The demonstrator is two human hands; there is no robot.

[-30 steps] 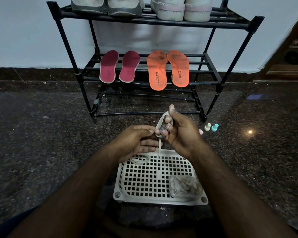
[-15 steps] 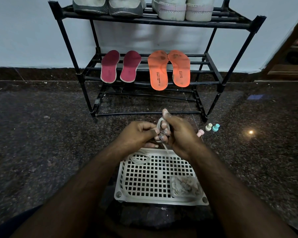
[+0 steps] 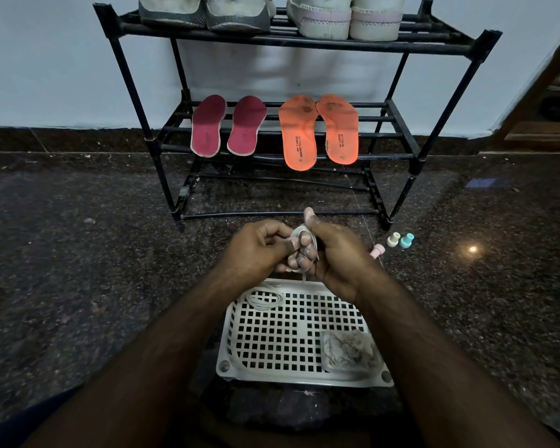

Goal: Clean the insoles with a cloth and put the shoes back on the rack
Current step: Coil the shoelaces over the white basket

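My right hand (image 3: 335,253) has a white shoelace (image 3: 299,236) looped round its fingers, thumb pointing up. My left hand (image 3: 256,250) pinches the same lace from the left, fingers curled. Both hands hover just above the far edge of a white perforated tray (image 3: 272,337). A second coiled lace (image 3: 264,297) lies in the tray's far left corner and a crumpled cloth (image 3: 348,350) in its near right corner. Two maroon insoles (image 3: 227,126) and two orange insoles (image 3: 317,130) lie on the middle shelf of the black rack (image 3: 398,130). Grey shoes (image 3: 204,11) and white shoes (image 3: 346,17) stand on top.
Three small pegs, pink (image 3: 377,251), cream (image 3: 392,239) and teal (image 3: 406,240), stand on the dark granite floor right of my hands. The rack's lowest shelf holds nothing. A white wall runs behind the rack; a doorway opens at the far right.
The lace, held up as a long loop a second ago, is now wound tight round my right fingers. Both hands have drawn closer together and slightly lower.
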